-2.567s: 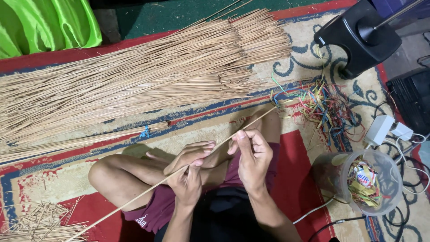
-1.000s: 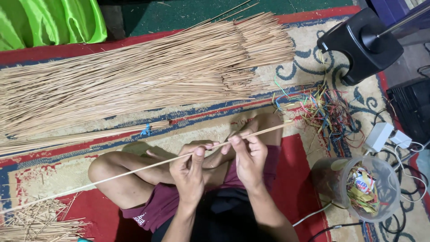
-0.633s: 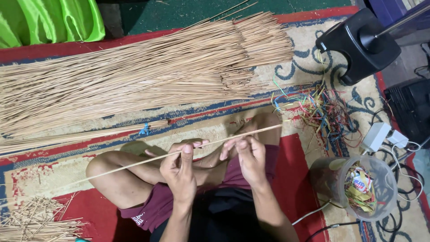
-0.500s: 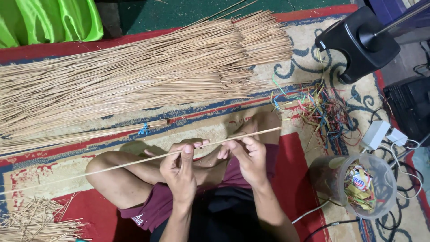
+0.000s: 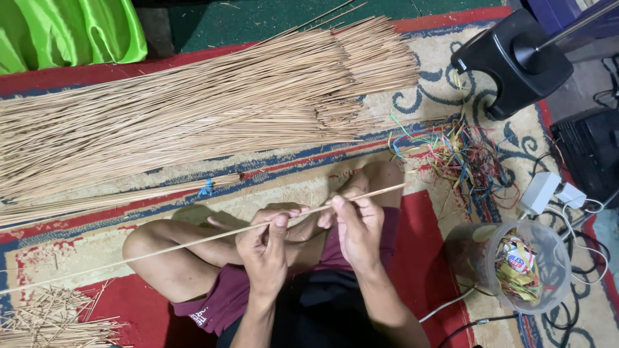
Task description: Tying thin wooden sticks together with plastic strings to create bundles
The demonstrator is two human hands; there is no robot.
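Head view: left hand (image 5: 264, 248) and right hand (image 5: 358, 225) both pinch one long thin tan stick (image 5: 193, 243) over the lap. Far: big pile of tan sticks (image 5: 193, 109). Right: clear plastic tub (image 5: 516, 264), coloured strips (image 5: 464, 154), black stand base (image 5: 509, 61).

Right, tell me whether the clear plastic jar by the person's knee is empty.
No: the clear plastic jar on the rug holds a heap of yellow and other coloured strips or wrappers.

Two hands (image 5: 309, 241), one held stick (image 5: 193, 243), one plastic jar (image 5: 522, 267), one black stand base (image 5: 512, 61)
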